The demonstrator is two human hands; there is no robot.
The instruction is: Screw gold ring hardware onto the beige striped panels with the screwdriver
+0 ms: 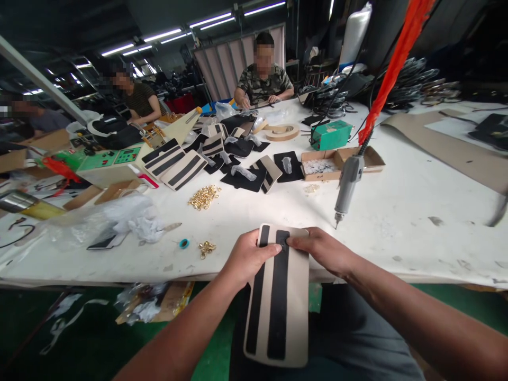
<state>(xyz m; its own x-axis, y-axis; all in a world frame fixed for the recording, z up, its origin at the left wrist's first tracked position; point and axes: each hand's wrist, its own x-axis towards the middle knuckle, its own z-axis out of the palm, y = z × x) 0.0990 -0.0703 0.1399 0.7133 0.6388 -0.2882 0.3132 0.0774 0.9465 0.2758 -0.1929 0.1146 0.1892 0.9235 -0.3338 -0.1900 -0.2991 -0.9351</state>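
A beige panel with two black stripes (278,307) hangs over the near table edge onto my lap. My left hand (248,259) grips its upper left side, thumb lying across the left stripe. My right hand (319,248) pinches the top of the right stripe with fingers pressed together; whether something small is under them I cannot tell. A grey powered screwdriver (348,185) hangs from an orange coiled cord (397,58), its tip just above the white table (397,222), close to my right hand.
Gold metal fittings lie in a pile (204,197) and a small cluster (207,247). More striped panels (174,165), black pieces, a cardboard tray (341,161), a green box (331,135), crumpled plastic (119,219). Two people sit at the far side.
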